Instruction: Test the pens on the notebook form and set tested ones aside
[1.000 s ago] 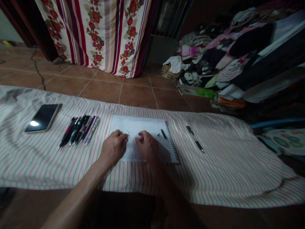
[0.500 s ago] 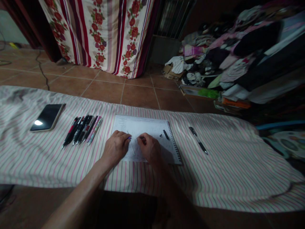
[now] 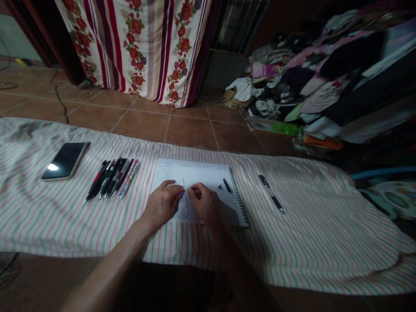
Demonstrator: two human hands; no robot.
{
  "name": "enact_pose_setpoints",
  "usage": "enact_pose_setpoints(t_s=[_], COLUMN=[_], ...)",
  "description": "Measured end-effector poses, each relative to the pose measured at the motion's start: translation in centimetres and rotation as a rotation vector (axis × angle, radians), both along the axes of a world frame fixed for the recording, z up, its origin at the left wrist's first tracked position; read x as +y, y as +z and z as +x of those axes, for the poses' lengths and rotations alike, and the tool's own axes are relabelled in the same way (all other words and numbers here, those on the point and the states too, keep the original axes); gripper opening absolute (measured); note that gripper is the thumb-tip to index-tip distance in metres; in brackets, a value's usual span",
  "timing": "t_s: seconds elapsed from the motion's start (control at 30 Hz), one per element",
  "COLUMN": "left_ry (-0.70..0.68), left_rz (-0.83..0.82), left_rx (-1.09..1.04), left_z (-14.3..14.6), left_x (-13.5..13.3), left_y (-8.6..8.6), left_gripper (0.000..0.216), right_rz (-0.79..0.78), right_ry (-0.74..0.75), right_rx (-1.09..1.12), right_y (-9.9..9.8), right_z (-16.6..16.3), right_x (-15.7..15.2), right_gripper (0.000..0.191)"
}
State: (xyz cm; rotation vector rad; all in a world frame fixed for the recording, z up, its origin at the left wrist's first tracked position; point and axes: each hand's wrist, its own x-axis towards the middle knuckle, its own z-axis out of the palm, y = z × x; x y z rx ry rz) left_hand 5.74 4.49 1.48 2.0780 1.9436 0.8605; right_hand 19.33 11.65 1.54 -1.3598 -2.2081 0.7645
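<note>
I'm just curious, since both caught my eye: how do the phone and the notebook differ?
The phone has a dark, glossy face with a bright reflection; the notebook shows a pale, marked page with a spiral edge. The notebook looks larger than the phone. The left hand and right hand are over the notebook; neither is at the phone. Both things lie flat on the striped cloth.

The left hand (image 3: 164, 201) and right hand (image 3: 205, 203) are bare. The left forearm (image 3: 120, 255) and right forearm (image 3: 232, 251) are 2 bare, slender lengths; the left has a faint sheen, the right is dim with shadow.
</note>
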Motion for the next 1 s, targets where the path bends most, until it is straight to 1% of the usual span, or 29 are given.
enact_pose_setpoints(t_s=[0.23, 0.43, 0.7, 0.87, 1.0], left_ry=[0.018, 0.001, 0.002, 0.029, 0.065], left_rz=[0.045, 0.063, 0.064, 0.027, -0.031], left_rx=[0.034, 0.028, 0.024, 0.024, 0.084], left_z=[-0.01, 0.03, -0.07, -0.21, -0.4], left_x=[-0.06, -0.01, 0.08, -0.04, -0.19], left_y=[-0.52, -0.38, -0.4, -0.14, 0.07], left_gripper=[0.025, 0.025, 0.024, 0.023, 0.025], right_rz=[-0.034, 0.003, 0.061, 0.054, 0.049], right_ry=[0.026, 0.091, 0.113, 0.093, 0.09], right_rx=[-0.008, -0.054, -0.145, -0.158, -0.128], right_y=[0.12, 0.15, 0.17, 0.27, 0.17], right_z=[0.16, 0.28, 0.09, -0.13, -0.09], right_x=[-0.08, -0.21, -0.74, -0.83, -0.67], right_gripper=[0.011, 0.007, 0.012, 0.011, 0.009])
